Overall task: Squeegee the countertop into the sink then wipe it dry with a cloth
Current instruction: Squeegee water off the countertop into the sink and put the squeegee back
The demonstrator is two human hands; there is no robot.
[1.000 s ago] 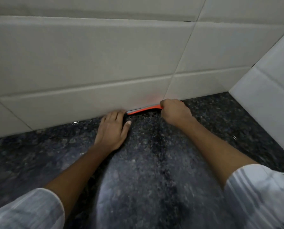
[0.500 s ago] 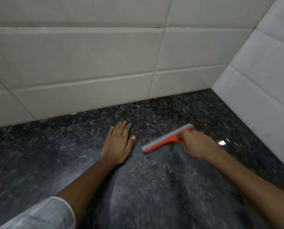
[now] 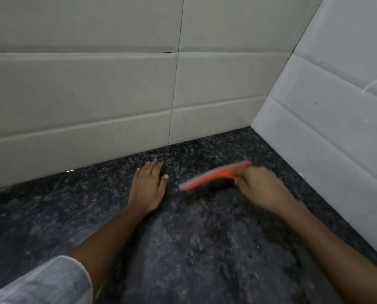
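Observation:
An orange squeegee (image 3: 211, 176) with a grey blade is held by its handle in my right hand (image 3: 260, 187). Its blade slants from lower left to upper right over the dark speckled countertop (image 3: 194, 249), and a shadow lies beneath it. My left hand (image 3: 147, 187) rests flat on the countertop just left of the squeegee, palm down, fingers together and pointing at the back wall. The right hand and the squeegee are motion-blurred. No sink and no cloth are in view.
A back wall of pale tiles (image 3: 95, 95) meets the countertop behind my hands. A tiled side wall (image 3: 337, 117) closes the corner on the right. Light striped sleeves (image 3: 42, 281) show at the bottom left.
The squeegee left the foot of the back wall and came toward me and to the right across the countertop. My left hand stayed flat in place.

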